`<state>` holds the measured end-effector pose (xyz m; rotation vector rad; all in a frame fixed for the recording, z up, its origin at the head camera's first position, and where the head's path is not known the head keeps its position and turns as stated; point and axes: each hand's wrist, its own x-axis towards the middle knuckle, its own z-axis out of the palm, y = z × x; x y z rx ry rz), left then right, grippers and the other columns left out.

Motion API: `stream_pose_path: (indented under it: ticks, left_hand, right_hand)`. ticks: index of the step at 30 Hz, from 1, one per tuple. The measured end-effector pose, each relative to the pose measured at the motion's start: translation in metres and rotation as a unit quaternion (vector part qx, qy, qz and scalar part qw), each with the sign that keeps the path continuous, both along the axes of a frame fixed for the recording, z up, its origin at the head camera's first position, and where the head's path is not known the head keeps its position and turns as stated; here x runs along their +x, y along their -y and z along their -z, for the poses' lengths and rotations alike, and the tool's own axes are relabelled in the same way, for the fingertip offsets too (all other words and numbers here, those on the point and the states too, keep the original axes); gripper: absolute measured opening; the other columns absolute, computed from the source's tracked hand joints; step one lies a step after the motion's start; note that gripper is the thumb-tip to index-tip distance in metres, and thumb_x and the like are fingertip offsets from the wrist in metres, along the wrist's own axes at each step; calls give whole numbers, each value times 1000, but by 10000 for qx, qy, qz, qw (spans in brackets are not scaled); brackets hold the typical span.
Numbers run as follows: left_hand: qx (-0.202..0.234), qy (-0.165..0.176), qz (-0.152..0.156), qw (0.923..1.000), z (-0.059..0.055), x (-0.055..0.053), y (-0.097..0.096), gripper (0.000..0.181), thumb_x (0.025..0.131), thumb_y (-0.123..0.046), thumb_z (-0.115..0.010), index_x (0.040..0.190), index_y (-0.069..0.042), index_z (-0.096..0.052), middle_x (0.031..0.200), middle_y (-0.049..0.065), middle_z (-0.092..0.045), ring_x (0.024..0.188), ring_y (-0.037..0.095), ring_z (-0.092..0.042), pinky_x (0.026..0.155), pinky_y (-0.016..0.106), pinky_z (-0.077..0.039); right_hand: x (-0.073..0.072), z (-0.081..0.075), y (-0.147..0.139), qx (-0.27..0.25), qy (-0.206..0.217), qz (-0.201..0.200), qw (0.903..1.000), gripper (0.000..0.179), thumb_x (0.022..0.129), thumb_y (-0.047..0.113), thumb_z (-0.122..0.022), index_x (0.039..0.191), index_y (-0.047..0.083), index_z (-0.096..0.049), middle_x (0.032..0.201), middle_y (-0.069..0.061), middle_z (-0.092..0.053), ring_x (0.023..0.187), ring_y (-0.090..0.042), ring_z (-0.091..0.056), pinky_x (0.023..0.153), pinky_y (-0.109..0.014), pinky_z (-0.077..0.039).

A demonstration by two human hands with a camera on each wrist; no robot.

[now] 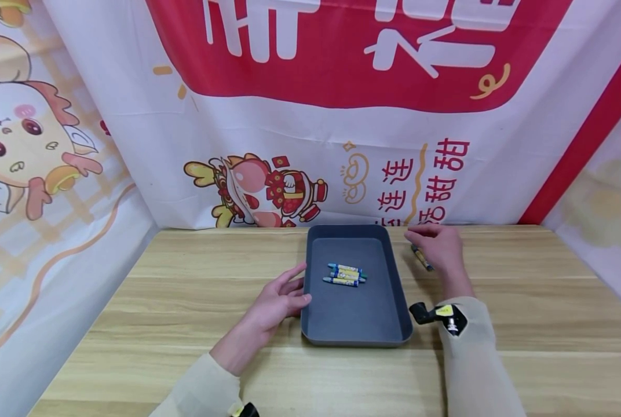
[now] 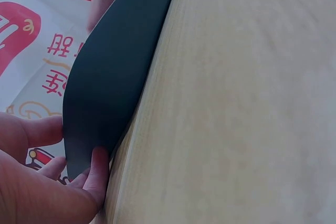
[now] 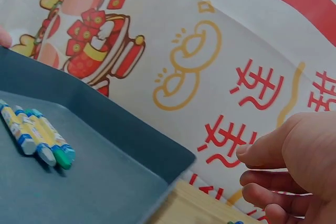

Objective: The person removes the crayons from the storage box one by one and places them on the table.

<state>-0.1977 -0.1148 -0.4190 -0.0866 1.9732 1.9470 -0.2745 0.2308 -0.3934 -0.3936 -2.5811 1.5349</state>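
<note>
My left hand (image 1: 276,301) rests against the left wall of a dark grey tray (image 1: 357,321). In the left wrist view its fingers and thumb touch the outside of that wall (image 2: 113,66). Three crayons (image 1: 344,275) with yellow-and-blue wrappers lie side by side in the tray; one has a green tip. Beyond the tray's right side, my right hand (image 1: 438,249) is held over another crayon (image 1: 422,258) on the table, which it partly covers in the head view. The right wrist view shows the right hand's fingers (image 3: 273,182) loosely bent, with nothing between them.
The wooden table (image 1: 211,260) ends at a white cloth backdrop (image 1: 149,145) with red panels, cartoon figures and red lettering. A second printed cloth (image 1: 8,231) hangs at the left. Dark camera mounts (image 1: 441,315) sit on the sleeves.
</note>
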Motion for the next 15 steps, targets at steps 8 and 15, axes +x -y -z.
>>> stream_pose_path:
  ticks: [8, 15]
  left_hand:
    - [2, 21, -25, 10000, -1, 1, 0, 71, 99, -3, -69, 163, -25, -45, 163, 21, -48, 144, 36, -55, 110, 45, -56]
    - [-22, 30, 0, 10000, 0, 0, 0, 71, 100, -3, -68, 163, -25, -44, 164, 21, -47, 145, 36, -54, 111, 47, -55]
  right_hand:
    - [-3, -3, 13, 175, -211, -223, 9994, 36, 100, 32, -74, 128, 10, -77, 128, -16, -73, 112, -26, -62, 89, -32, -48]
    - [-1, -10, 29, 16, -56, -313, 9995, 35, 102, 34, -72, 129, 12, -76, 131, -13, -72, 118, -31, -62, 97, -40, -51]
